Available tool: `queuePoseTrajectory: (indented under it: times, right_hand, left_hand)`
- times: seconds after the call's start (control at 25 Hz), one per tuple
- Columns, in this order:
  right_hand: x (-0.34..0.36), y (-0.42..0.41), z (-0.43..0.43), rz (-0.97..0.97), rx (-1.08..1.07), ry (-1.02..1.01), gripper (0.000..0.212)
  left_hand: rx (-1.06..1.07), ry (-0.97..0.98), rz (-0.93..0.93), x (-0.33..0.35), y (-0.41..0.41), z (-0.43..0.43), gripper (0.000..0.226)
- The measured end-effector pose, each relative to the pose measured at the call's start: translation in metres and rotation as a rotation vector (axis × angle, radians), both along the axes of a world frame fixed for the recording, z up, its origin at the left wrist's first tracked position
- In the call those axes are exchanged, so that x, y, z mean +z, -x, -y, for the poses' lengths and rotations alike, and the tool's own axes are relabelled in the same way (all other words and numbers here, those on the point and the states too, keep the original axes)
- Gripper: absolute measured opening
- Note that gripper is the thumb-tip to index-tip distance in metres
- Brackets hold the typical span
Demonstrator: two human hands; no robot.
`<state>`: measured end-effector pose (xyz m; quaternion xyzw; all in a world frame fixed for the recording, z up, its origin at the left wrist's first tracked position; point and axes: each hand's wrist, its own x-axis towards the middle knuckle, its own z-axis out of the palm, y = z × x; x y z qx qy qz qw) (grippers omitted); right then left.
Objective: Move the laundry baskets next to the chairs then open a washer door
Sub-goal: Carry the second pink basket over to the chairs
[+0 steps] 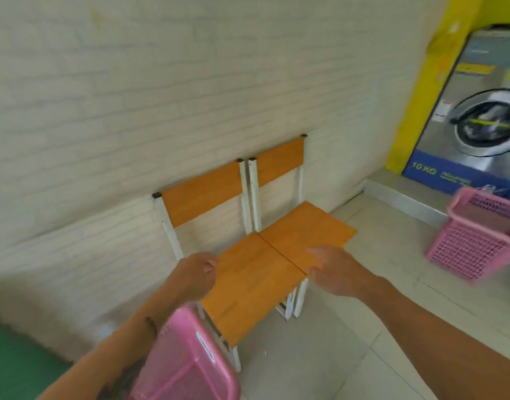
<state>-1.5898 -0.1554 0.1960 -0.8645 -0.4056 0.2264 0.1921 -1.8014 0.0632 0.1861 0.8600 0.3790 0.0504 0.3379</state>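
Head view: I'm seeing two orange wooden chairs with white metal frames [265, 255] sitting side by side, backs against the cream brick-pattern wall [161, 96]. My left hand [194, 277] is hanging over the near chair's seat, fingers curled loosely inward, gripping nothing. My right hand [333, 269] is hovering at the front edge of the far seat, fingers spread loosely, also empty. One pink plastic laundry basket [187, 359] is sitting at frame bottom, just beside the near chair's left front corner, under my left forearm. A second pink lattice-sided plastic basket [479, 238] is standing on the pale tiled floor [349, 327], well apart from the chairs, near the step below the stainless front-load washer with round glass door [484, 122]. Door is looking closed. Frame is motion-blurred, fine detail unclear.
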Motion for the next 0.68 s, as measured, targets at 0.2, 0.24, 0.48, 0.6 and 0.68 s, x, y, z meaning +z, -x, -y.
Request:
queuePoseTrajectory:
  times: [0.2,0.24,0.48,0.6,0.68]
  right_hand:
    - [0.020,-0.101,0.115,0.050,-0.191,-0.048,0.056]
    - [0.022,-0.121,0.137,0.074,-0.210,-0.061,0.055]
    - [0.036,-0.247,0.292,0.190,-0.351,-0.023,0.052]
    - [0.044,-0.303,0.349,0.187,-0.449,-0.013,0.049]
    - [0.045,-0.342,0.374,0.179,-0.499,-0.014,0.045]
  left_hand:
    - [-0.222,-0.086,0.005,0.033,-0.153,0.088,0.033]
    - [-0.256,-0.088,-0.002,0.036,-0.180,0.110,0.034]
    - [-0.512,-0.139,0.048,0.060,-0.353,0.247,0.022]
    - [-0.562,-0.033,0.050,0.064,-0.428,0.306,0.022]
    - [-0.574,0.041,0.083,0.058,-0.482,0.331,0.023]
